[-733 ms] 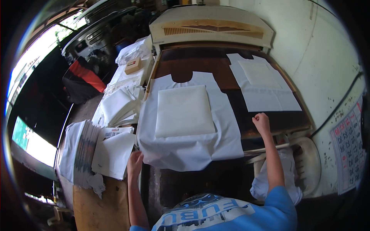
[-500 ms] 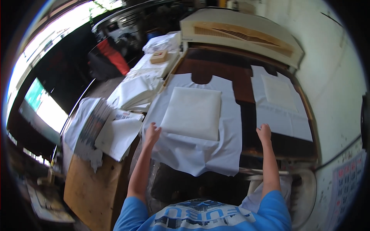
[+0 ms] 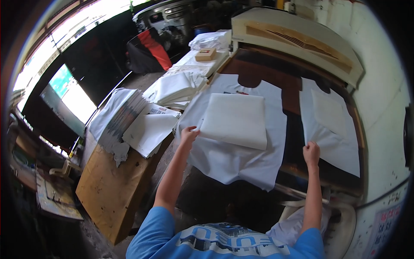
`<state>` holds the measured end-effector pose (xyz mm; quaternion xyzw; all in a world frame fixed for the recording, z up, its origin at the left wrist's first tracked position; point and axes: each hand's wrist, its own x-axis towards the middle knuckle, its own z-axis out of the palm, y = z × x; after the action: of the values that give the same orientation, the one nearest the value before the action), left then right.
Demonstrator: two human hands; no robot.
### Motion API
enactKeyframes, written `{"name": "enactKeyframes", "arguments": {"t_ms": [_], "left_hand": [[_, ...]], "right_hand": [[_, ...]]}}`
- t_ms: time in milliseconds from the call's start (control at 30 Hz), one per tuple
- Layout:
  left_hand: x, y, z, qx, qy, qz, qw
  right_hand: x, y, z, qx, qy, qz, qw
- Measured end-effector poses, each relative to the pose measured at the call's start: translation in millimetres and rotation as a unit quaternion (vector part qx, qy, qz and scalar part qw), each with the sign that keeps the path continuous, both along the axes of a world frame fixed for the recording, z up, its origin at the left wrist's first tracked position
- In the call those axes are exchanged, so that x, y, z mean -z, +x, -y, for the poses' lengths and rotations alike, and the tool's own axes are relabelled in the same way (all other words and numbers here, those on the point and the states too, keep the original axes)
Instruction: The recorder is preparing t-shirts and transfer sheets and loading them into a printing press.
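A white cut fabric piece [image 3: 241, 166] with a scooped neckline lies on the dark bed, its near edge hanging over the front. A smooth white sheet [image 3: 235, 118] rests on it, and a bit of coloured print shows at the sheet's far edge. My left hand [image 3: 189, 135] is closed in a pinch at the sheet's near left corner. My right hand [image 3: 311, 153] is closed on the near left corner of a second white fabric piece [image 3: 338, 151], pulling creases into it. Another pale sheet [image 3: 328, 111] lies on that second piece.
A cream heat press hood [image 3: 297, 41] stands at the far end of the bed. On the left, stacked fabric pieces [image 3: 118, 112] and white sheets [image 3: 148, 129] lie on a brown board [image 3: 114, 185]. Farther back sits a small box [image 3: 205, 54]. A wall borders the right; a plastic chair [image 3: 345, 216] stands nearby.
My left hand has moved up to the sheet's corner, and the sheet has shifted, baring print at its far edge. My right hand has taken the second fabric's corner. The view has swung left.
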<state>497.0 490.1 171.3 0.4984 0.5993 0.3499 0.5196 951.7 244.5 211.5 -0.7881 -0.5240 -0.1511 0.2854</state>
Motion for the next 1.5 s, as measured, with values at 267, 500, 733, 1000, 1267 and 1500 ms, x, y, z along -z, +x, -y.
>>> {"name": "enactKeyframes", "arguments": {"t_ms": [267,500,733,1000,1267,1500], "left_hand": [[28,-140,133,0.079,-0.131,0.209,0.966],[35,-226,244,-0.002,-0.175,0.296,0.939],[35,-272,321,-0.054,-0.136,0.334,0.931],[14,-313,364,-0.208,-0.076,0.297,0.929],[28,-313,382,-0.223,-0.055,0.265,0.937],[23,-280,373,-0.180,-0.066,0.222,0.956]], "right_hand": [[20,-216,68,-0.143,-0.042,-0.059,0.987],[19,-301,98,-0.174,-0.066,-0.132,0.974],[17,-203,28,0.057,-0.042,-0.015,0.997],[58,-141,-43,0.122,-0.181,0.030,0.975],[57,-122,-38,0.087,-0.159,0.023,0.983],[25,-144,-30,-0.006,-0.079,0.105,0.991]]}}
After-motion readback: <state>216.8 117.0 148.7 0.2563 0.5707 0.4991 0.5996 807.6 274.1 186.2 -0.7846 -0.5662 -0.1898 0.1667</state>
